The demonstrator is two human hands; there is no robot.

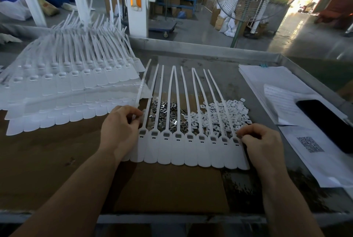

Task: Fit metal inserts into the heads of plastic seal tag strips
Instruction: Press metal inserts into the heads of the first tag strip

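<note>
1. Head view, the work: a joined row of seal tag strips (191,147) lies flat on the brown board (57,160), tag ends toward the person, thin tails running away up the table. Each strip's long axis runs near to far; the row of heads runs left to right between the two hands.

2. Head view, right hand (263,145): its fingers are curled and pinched together at the rightmost head (235,140), touching or just over it. Something small may be held between the fingertips, but I cannot tell what; it is too small and shaded.

3. Head view, left hand (120,128): its fingers are curled at the left end of the row, pinching what looks like the outermost strip's tail (143,84), which lifts away at a tilt from the others.

4. Head view, supplies: the metal inserts (164,110) lie in a dark loose pile just beyond the heads, under the tails, nearer the left hand's side. A pile of white plastic pieces (225,114) lies beyond the right hand's fingertips.

5. Judgement: the right hand is nearer the head being worked, and the inserts lie ahead and to its left, so each fresh pick means reaching forward between the tails.

6. Head view, the rest: stacked strip sheets (66,84) lie far left of the left hand; papers (277,80) and a dark phone (328,122) lie right of the right hand.
</note>
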